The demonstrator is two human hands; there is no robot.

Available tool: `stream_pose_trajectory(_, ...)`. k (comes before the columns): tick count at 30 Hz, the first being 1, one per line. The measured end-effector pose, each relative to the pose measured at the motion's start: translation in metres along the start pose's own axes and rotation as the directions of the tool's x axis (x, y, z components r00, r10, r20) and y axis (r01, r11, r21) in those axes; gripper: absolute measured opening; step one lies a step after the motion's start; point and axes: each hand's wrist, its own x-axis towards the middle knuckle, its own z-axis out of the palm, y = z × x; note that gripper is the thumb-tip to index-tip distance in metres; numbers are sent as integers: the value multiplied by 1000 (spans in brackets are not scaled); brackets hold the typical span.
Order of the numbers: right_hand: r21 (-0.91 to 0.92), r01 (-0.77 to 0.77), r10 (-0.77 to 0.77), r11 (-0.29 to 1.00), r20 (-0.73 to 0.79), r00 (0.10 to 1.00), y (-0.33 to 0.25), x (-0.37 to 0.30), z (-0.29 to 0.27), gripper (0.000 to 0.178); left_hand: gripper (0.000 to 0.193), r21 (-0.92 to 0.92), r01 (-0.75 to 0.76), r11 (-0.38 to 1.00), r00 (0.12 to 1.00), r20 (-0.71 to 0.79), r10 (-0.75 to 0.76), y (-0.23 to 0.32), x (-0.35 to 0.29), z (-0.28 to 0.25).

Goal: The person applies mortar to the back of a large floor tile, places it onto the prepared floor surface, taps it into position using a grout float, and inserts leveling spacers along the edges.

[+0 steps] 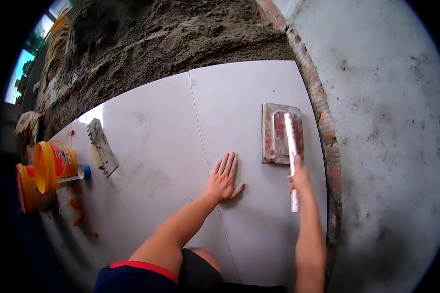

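The left hand point(223, 181) lies flat on the big pale tiles point(247, 112), its fingers a little apart. The right hand point(300, 181) has its fingers curled around a white stick point(292, 141). I see the stick's top over a dirty red block point(279, 132) on the tiles. Farther off is brown dirt point(171, 44).

Room btwn L hand point(222, 181) & reddish float point(278, 134); far L blocked by trowel point(103, 146), yellow buckets point(66, 160)
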Motion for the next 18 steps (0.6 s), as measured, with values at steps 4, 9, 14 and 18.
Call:
stream_pose_trajectory(4,104,153,-155,983,16,988,-77,-57,-15,58,88,-8,52,999,998,44,-51,-13,-19,0)
stream_pose_trajectory(9,224,502,-432,835,-299,851,-36,-55,0,56,87,-8,8,1000,1000,-19,-8,-3,-9,3)
stream_pose_trajectory(14,-231,138,-119,963,95,988,-38,19,58,63,87,-13,-8,1000,999,-38,7,-2,-7,1)
stream_pose_trajectory(18,-2,198,-195,980,179,964,-125,-46,50,59,87,12,36,999,999,-22,-35,-14,-22,3)
